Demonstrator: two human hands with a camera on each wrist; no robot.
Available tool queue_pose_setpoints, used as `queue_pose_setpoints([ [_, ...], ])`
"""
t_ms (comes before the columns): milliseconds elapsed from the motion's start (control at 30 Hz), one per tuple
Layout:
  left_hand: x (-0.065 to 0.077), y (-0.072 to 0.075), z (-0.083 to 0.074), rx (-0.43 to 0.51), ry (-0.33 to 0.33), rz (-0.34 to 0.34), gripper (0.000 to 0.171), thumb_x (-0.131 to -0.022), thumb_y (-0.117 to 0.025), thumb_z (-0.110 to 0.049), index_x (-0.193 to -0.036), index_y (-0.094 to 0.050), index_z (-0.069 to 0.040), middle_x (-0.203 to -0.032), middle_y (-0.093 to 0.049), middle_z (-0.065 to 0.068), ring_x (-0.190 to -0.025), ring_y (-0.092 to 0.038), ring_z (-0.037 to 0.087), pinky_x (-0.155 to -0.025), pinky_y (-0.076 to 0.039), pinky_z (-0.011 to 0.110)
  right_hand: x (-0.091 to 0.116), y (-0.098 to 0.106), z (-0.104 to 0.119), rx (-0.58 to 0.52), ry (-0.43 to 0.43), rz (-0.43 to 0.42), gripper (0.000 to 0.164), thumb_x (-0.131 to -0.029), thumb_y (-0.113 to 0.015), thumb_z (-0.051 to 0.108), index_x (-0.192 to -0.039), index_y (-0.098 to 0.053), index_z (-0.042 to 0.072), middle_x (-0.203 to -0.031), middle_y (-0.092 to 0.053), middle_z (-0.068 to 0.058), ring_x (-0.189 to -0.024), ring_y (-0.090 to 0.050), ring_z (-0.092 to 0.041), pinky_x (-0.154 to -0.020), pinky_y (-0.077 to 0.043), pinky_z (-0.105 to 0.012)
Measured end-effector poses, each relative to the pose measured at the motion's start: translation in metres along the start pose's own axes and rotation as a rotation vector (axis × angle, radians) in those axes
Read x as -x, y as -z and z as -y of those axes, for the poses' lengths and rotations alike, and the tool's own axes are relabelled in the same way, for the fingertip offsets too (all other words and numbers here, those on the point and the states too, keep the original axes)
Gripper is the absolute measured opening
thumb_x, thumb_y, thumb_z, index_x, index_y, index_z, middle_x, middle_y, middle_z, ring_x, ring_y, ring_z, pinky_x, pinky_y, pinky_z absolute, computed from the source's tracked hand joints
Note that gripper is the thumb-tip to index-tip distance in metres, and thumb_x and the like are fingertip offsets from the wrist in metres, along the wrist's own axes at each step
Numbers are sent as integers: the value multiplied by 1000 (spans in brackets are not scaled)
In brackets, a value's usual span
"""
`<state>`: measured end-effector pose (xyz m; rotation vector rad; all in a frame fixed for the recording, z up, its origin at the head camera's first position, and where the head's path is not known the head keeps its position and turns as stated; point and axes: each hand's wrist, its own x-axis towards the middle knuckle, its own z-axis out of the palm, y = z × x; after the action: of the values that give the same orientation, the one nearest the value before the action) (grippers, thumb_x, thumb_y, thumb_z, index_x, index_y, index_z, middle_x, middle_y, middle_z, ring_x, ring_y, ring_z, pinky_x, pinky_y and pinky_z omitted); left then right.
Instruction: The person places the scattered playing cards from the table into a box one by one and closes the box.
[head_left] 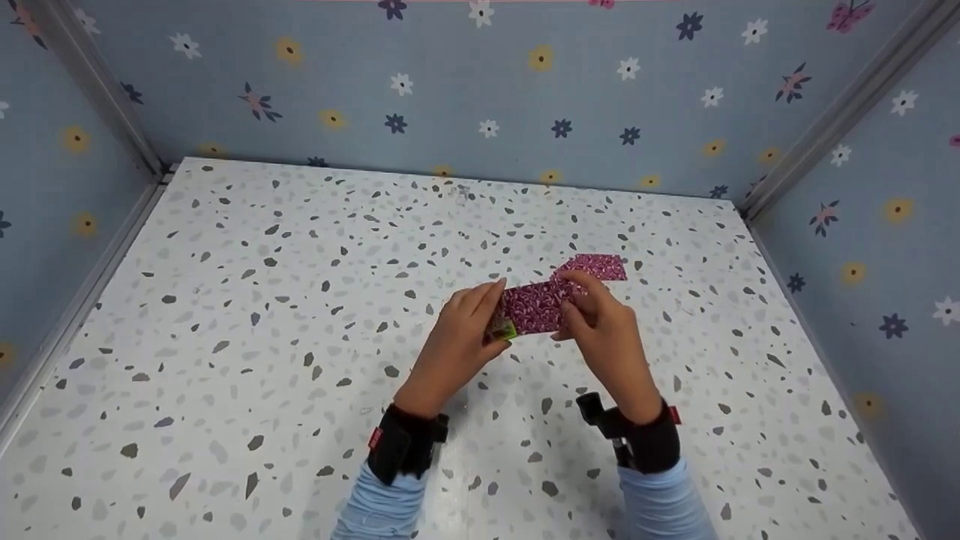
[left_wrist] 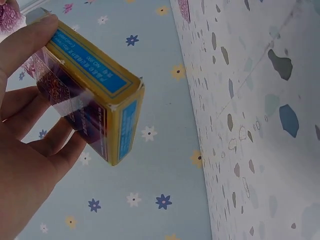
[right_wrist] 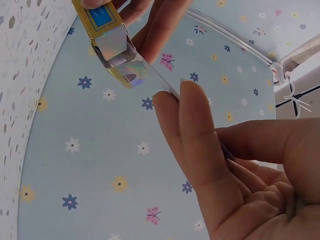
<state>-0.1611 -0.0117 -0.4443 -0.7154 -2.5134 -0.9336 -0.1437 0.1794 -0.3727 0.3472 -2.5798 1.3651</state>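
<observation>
My left hand point(head_left: 454, 345) grips a yellow-edged playing card box point(left_wrist: 95, 75) with blue labels, thumb on one narrow side and fingers on the other. In the right wrist view, the end flap point(right_wrist: 131, 74) of the box stands open. Between the two hands stretches a purple-patterned playing card point(head_left: 532, 307), one end at the box. My right hand point(head_left: 611, 341) pinches its other end; the right wrist view shows the card edge-on, as a thin line. Just beyond the right fingers lie more pink-patterned cards point(head_left: 604, 266), partly hidden by that hand.
The white speckled tabletop point(head_left: 300, 420) extends around both hands. Blue flowered panels point(head_left: 480, 90) rise at the back and on both sides, with grey metal strips at the corners. Black straps point(head_left: 405, 442) circle both wrists.
</observation>
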Motion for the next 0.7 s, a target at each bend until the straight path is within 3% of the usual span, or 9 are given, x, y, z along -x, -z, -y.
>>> queue_pose_setpoints([
  [200,0,-1,0,-16,-16,1,74,-77,-76,-22,-140,-41,-6,-134,-52,8,-117,-48,27,-102,-42,39,-2,-2,-2,-22,-28,11,39,-90,-54,-4,-127,-55,9,-64,-57,-13,-58,-65,-24,-57,-56,-23],
  [333,-1,-1,0,-16,-23,2,73,-77,-75,-23,-139,-43,-6,-134,-52,7,-117,-49,27,-102,-42,38,-3,-5,-2,-48,-32,17,39,-89,-55,-5,-126,-56,7,-86,-66,-18,-62,-66,-25,-56,-56,-25],
  [467,-1,0,0,-31,-33,4,73,-76,-76,-24,-139,-43,-5,-134,-52,7,-117,-49,27,-102,-42,38,-3,-9,-4,-38,9,23,39,-89,-55,-5,-126,-56,4,-107,-63,-18,-74,-65,-26,-56,-56,-26],
  [700,-1,-1,-1,-50,-41,15,75,-76,-77,-25,-140,-42,-5,-134,-53,7,-118,-49,26,-103,-41,37,-5,-16,-8,85,126,27,38,-86,-57,-6,-123,-57,4,-91,-54,-13,-76,-57,-18,-55,-54,-25],
])
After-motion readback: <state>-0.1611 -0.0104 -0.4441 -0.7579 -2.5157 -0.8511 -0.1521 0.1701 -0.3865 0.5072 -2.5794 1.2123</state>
